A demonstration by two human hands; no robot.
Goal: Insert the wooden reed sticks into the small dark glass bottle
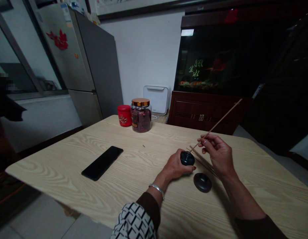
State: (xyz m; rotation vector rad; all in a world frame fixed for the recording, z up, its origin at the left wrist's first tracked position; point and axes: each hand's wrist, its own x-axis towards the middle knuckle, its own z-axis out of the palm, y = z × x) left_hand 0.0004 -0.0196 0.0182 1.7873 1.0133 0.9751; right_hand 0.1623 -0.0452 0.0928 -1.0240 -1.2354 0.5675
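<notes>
Thin wooden sticks [220, 121] are pinched between the thumb and fingertips [202, 141] of the right hand [217, 154], the grip closed narrowly on them. 1 long stick is angled up and away, while a loose fan of others passes below the palm; whether these are gripped too cannot be told. The lower end of the long stick is brought close to a glossy dark round pot [187, 158], which is cupped in the left hand [175, 167], its fingers curled around it. Just beside the pot, a dark brown round dish [202, 182] is set on a pale wood-grain tabletop [56, 169]. A silver bangle [156, 190] is worn on the left wrist, with a black-and-white patterned sleeve [132, 220] nearer the body.

Being so slender, the sticks could be snapped if pressed hard, or scattered if the pinch were loosened. The smooth pot could be dropped onto the dish if the left hand's hold slipped.

On a fish tank [218, 63], pale Chinese characters [195, 69] are shown, with 生 and 水 legible. No writing can be read on a red tin [124, 115], a copper-lidded glass jar [141, 119], a black smartphone [102, 163] or a white appliance [155, 99].
</notes>
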